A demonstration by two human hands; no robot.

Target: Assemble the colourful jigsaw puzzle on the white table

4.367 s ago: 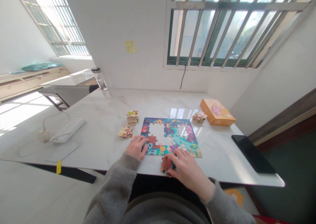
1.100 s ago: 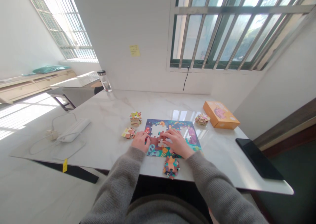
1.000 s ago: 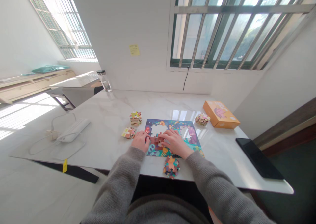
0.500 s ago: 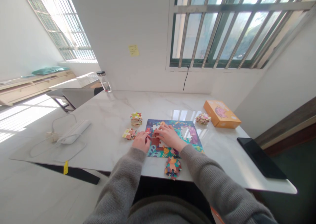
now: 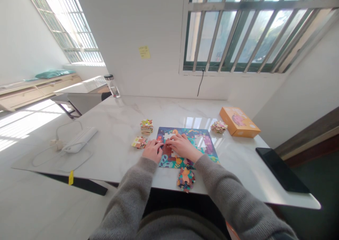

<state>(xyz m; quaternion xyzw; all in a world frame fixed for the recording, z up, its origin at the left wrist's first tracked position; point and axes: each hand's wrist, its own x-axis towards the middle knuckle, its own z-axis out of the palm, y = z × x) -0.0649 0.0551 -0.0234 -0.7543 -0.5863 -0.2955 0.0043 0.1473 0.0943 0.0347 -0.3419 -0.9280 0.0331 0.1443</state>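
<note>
A colourful jigsaw puzzle (image 5: 201,131), partly filled with pieces, lies on the white table in front of me. My left hand (image 5: 153,150) rests at its left edge, fingers curled and bunched near a reddish-brown area; anything between the fingertips is hidden. Across the middle of the puzzle reaches my right hand (image 5: 183,146), its fingers stretched out and slightly apart, tips touching that same area. Pale unfilled gaps show around the right hand. Just below the puzzle is a small pile of loose puzzle pieces (image 5: 186,180).
Left of the puzzle stand a stack of pieces (image 5: 146,127) and a lower pile (image 5: 139,142). More pieces (image 5: 219,127) sit by an orange box (image 5: 239,123). A black tablet (image 5: 280,169) lies right, a white power strip (image 5: 81,140) left, a bottle (image 5: 113,87) at the back.
Both hands stay at the same part of the puzzle, with only slight finger movement. The whole view has shifted a little.
</note>
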